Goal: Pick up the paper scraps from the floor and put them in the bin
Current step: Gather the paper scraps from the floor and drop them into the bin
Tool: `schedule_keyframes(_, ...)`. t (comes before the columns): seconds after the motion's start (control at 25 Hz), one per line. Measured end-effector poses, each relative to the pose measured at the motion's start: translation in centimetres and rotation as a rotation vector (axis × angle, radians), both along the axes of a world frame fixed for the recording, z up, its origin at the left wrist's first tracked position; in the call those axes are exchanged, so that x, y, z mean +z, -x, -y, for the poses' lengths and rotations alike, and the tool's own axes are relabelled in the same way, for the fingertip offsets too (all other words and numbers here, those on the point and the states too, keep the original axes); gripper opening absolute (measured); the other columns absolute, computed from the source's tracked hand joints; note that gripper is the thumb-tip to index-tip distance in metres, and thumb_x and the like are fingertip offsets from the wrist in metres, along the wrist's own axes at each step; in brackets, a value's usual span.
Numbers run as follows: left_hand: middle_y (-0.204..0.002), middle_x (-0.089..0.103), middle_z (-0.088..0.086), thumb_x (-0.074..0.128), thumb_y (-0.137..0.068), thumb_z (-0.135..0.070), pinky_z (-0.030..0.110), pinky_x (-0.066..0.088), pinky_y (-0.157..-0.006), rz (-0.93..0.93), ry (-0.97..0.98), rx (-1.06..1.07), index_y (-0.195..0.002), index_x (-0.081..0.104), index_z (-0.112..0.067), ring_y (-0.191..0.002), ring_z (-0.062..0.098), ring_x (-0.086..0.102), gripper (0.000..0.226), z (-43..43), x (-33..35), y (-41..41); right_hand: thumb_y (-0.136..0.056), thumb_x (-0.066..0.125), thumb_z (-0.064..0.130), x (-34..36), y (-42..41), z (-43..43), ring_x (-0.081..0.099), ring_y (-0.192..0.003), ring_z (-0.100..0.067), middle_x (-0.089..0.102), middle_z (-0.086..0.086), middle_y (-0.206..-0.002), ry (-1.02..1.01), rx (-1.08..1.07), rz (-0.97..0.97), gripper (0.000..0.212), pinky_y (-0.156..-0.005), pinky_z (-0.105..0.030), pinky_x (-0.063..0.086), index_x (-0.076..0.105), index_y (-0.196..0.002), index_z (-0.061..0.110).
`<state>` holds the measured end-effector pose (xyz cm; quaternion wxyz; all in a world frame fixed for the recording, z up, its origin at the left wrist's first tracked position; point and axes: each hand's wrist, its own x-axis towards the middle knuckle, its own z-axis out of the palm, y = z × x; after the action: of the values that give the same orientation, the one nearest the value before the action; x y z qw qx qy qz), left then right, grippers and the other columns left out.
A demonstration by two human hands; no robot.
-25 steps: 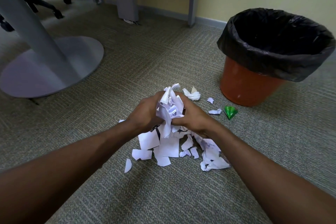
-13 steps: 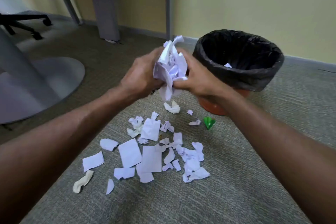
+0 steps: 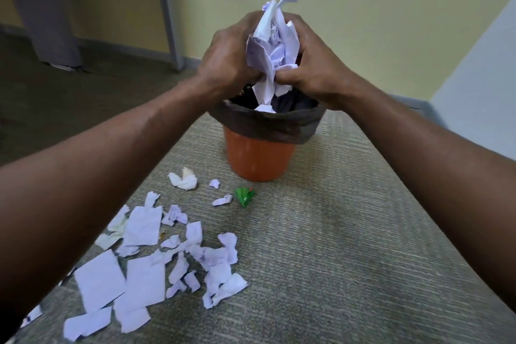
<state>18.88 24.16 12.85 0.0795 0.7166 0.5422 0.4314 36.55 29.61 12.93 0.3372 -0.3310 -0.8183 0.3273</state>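
A crumpled bunch of white paper scraps (image 3: 272,42) is squeezed between my left hand (image 3: 227,58) and my right hand (image 3: 315,70), directly above the mouth of the orange bin (image 3: 259,156) with its black liner. A white scrap (image 3: 265,108) shows just inside the bin's rim. Several more white scraps (image 3: 145,268) lie spread on the carpet in front of the bin, below my left forearm. A crumpled white wad (image 3: 183,179) lies nearer the bin.
A small green piece (image 3: 244,196) lies on the carpet by the bin's base. A grey table leg (image 3: 167,8) and a grey panel (image 3: 42,8) stand at the back left against the yellow wall. A pale wall closes the right side.
Both hands have carried the bunch of scraps from beside the bin up and right to above its mouth. The view has shifted, so the bin sits centred under my hands.
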Motion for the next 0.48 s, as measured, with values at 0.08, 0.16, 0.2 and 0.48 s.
schedule_keyframes(0.08,-0.114,0.068,-0.009,0.072,-0.072,-0.023,0.009,0.049,-0.074,0.012,0.024,-0.01,-0.145,0.048,-0.026,-0.098,0.011,0.064,0.077,-1.6,-0.3,-1.2,-0.074,0.069,0.002,-0.6,-0.9,-1.3,0.064,-0.112,-0.029,0.059,-0.018,-0.128,0.034,-0.049,-0.003,0.078,-0.095,-0.047,0.053,0.039,-0.146,0.01)
schedule_keyframes(0.16,-0.111,0.066,-0.009,0.069,-0.079,-0.019,0.002,0.04,-0.064,-0.002,0.043,0.035,-0.144,0.049,-0.027,-0.094,0.008,0.06,0.068,-3.0,-1.2,-2.1,-0.072,0.071,0.005,-1.5,-0.9,-2.3,0.064,-0.114,-0.033,0.06,-0.018,-0.127,0.053,-0.086,0.007,0.078,-0.097,-0.053,0.051,0.041,-0.144,0.012)
schedule_keyframes(0.2,-0.113,0.067,-0.007,0.067,-0.082,-0.019,0.005,0.039,-0.063,-0.003,0.054,0.06,-0.143,0.049,-0.027,-0.094,0.008,0.06,0.064,-3.6,-1.8,-2.3,-0.071,0.072,0.007,-2.3,-0.7,-2.9,0.063,-0.114,-0.035,0.061,-0.017,-0.127,0.054,-0.096,0.011,0.08,-0.097,-0.057,0.051,0.041,-0.144,0.013)
schedule_keyframes(0.48,-0.122,0.067,0.002,0.066,-0.086,-0.026,0.012,0.029,-0.069,-0.084,0.171,0.172,-0.132,0.057,-0.018,-0.099,0.019,0.058,0.048,-5.9,-4.9,-1.2,-0.074,0.076,-0.001,-5.6,1.3,-4.5,0.068,-0.085,-0.01,0.068,-0.009,-0.112,0.199,-0.143,0.034,0.072,-0.069,-0.027,0.055,0.045,-0.138,0.011)
